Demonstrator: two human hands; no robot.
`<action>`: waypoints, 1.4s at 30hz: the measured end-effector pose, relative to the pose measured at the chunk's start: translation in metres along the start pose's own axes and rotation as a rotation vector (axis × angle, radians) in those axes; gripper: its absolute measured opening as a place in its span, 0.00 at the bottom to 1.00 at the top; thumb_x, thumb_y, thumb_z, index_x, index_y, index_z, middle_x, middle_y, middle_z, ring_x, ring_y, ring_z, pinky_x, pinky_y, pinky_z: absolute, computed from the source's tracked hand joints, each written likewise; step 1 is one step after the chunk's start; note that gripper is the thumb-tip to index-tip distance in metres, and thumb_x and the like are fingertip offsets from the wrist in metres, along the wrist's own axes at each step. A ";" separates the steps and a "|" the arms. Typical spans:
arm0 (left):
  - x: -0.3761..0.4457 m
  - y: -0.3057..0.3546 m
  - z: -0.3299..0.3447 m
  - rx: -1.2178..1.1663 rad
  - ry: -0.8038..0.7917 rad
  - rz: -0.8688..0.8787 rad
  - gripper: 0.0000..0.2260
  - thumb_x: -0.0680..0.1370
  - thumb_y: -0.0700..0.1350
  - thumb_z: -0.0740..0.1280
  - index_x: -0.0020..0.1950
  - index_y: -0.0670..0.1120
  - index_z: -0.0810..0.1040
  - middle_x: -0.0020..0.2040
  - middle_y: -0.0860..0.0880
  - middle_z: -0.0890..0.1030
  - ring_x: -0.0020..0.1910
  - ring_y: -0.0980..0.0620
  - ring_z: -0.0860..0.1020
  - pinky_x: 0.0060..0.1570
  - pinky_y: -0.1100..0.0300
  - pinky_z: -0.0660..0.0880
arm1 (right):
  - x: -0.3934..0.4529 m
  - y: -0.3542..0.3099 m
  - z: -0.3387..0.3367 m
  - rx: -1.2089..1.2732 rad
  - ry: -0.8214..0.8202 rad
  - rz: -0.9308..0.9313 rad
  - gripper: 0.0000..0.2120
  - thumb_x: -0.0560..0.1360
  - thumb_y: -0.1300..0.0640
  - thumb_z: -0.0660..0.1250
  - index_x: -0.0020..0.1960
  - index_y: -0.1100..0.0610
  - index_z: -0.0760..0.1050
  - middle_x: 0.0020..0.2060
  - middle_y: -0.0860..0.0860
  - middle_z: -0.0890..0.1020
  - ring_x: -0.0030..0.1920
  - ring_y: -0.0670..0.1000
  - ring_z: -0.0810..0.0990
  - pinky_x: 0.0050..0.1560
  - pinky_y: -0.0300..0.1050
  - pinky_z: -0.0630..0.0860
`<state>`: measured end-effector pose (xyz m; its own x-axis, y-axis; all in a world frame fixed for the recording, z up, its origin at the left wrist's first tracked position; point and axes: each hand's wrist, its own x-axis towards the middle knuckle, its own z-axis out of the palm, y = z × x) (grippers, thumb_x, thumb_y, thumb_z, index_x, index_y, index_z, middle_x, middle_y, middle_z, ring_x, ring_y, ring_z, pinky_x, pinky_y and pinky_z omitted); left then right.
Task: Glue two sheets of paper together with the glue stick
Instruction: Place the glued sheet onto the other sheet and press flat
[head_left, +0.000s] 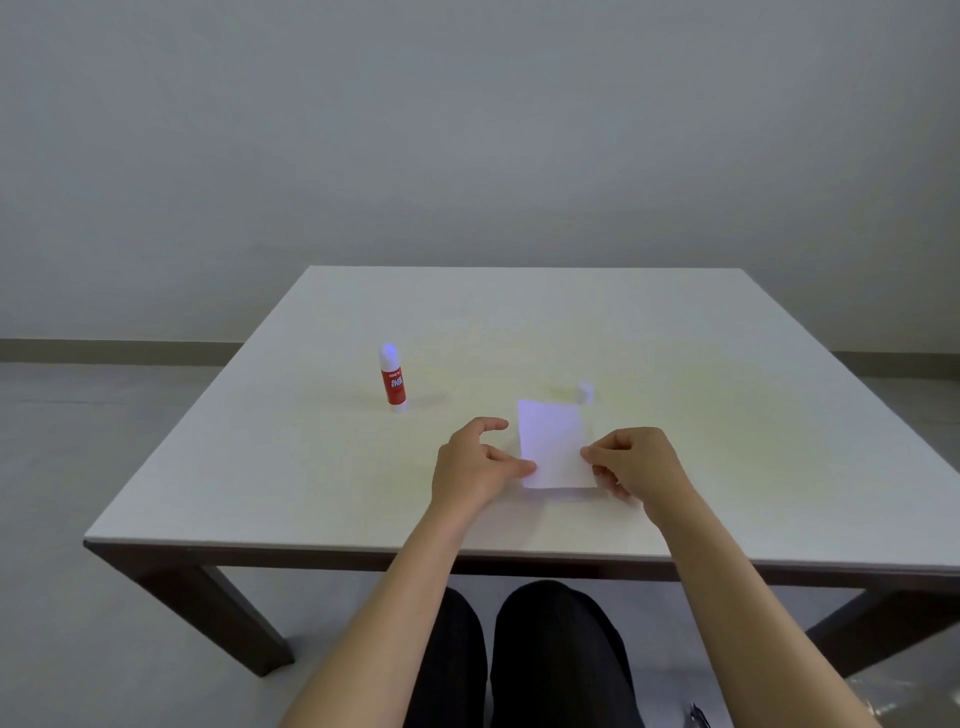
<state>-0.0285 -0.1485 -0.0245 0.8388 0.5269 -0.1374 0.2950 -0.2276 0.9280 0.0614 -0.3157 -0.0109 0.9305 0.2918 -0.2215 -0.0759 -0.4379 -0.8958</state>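
Left hand (475, 462) resting on white table (322, 457), thumb and fingertips pinched on near-left edge of white paper (553, 447), index finger curled loosely above. Right hand (636, 462) on opposite side, thumb and forefinger closed on paper's right edge, remaining fingers tucked beneath. Paper lying flat between both hands; whether one sheet or two stacked, impossible to tell. Glue stick (393, 378), red label and white body, upright and uncapped, well apart to the left and farther back. Small white cap (585, 391) just beyond paper's far-right corner. Dark-trousered knees (524, 654) under table's near edge.
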 end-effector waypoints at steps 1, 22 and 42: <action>-0.001 -0.002 0.001 0.025 -0.004 0.001 0.24 0.66 0.45 0.77 0.60 0.52 0.74 0.36 0.53 0.85 0.47 0.56 0.81 0.44 0.62 0.72 | -0.001 0.003 0.001 -0.024 0.006 -0.002 0.11 0.71 0.64 0.70 0.31 0.62 0.76 0.19 0.51 0.75 0.17 0.45 0.67 0.17 0.33 0.61; -0.005 0.000 0.011 0.262 0.063 0.058 0.22 0.65 0.45 0.78 0.55 0.46 0.75 0.34 0.54 0.83 0.50 0.50 0.81 0.54 0.48 0.75 | 0.000 0.000 0.005 -0.268 0.040 -0.025 0.11 0.70 0.64 0.69 0.29 0.62 0.75 0.14 0.46 0.72 0.13 0.43 0.66 0.18 0.33 0.63; 0.021 0.001 -0.006 1.001 -0.553 0.437 0.28 0.81 0.56 0.54 0.78 0.52 0.48 0.79 0.56 0.45 0.78 0.48 0.38 0.73 0.42 0.34 | 0.000 0.002 0.012 -0.481 -0.001 -0.136 0.21 0.75 0.61 0.66 0.68 0.53 0.73 0.54 0.58 0.82 0.47 0.54 0.79 0.45 0.41 0.74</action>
<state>-0.0135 -0.1329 -0.0248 0.9648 -0.1151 -0.2365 -0.0428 -0.9558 0.2909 0.0571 -0.3062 -0.0172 0.9201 0.3743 -0.1155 0.2203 -0.7382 -0.6376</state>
